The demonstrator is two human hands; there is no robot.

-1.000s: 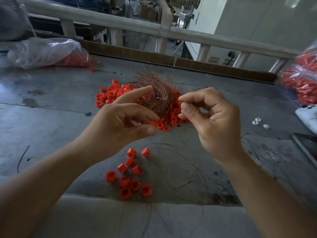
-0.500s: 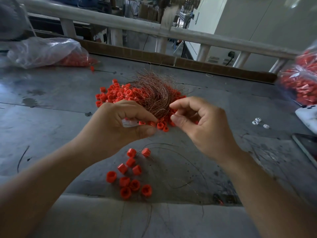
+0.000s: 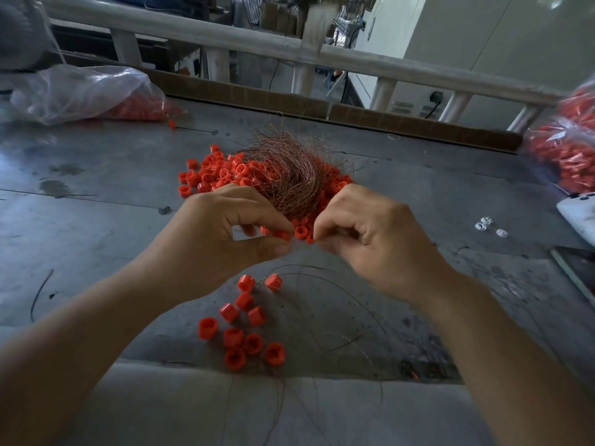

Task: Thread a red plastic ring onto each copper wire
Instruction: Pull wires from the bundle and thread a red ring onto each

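A heap of red plastic rings (image 3: 215, 175) lies mid-table, with a tangled bundle of copper wire (image 3: 289, 175) on top of it. My left hand (image 3: 225, 243) is at the heap's near edge, thumb and forefinger pinching a red ring (image 3: 282, 235). My right hand (image 3: 370, 239) faces it a finger's width away, fingers curled, thumb and forefinger pinching what looks like a thin copper wire, too fine to see clearly. Several rings (image 3: 244, 329) lie in a small group nearer me, with loose wires (image 3: 338, 291) curving beside them.
The grey metal table (image 3: 96, 220) has a clear bag of red rings (image 3: 96, 94) at far left and another bag of red parts (image 3: 566, 149) at far right. Small white pieces (image 3: 489, 225) and a white device (image 3: 579, 217) lie at right. A railing (image 3: 289, 49) runs behind.
Both hands have dropped from above the table to the heap's near edge and drawn together. My left forefinger, straight a second ago, is now curled against the thumb.
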